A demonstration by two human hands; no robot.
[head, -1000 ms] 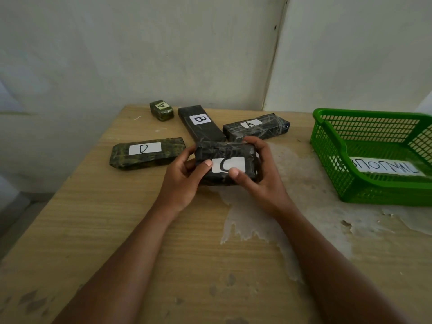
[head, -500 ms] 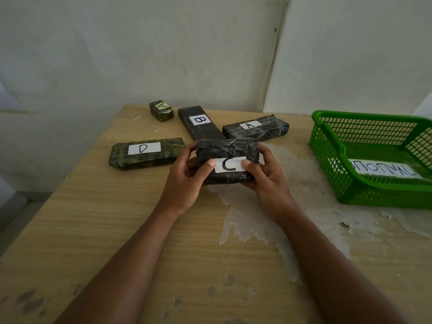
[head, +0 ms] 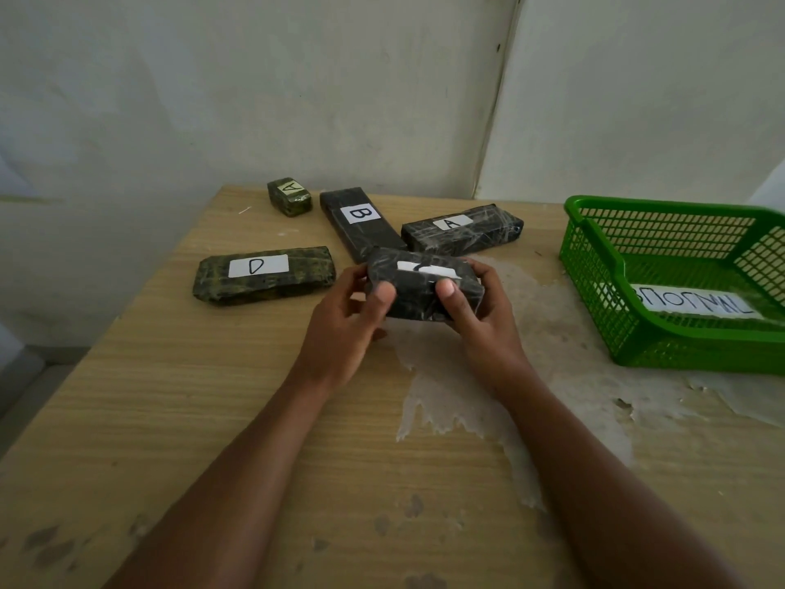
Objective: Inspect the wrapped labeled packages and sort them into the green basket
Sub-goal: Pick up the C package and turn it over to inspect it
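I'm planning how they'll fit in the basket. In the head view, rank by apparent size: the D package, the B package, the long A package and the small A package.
1. D package, though it lies nearer the camera.
2. B package and long A package: too alike to rank, B partly hidden.
3. small A package, clearly smallest.

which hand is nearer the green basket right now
Right. The right hand grips the end of the C package that faces the green basket, with bare table between them. The left hand holds the package's far end, farther from the basket.
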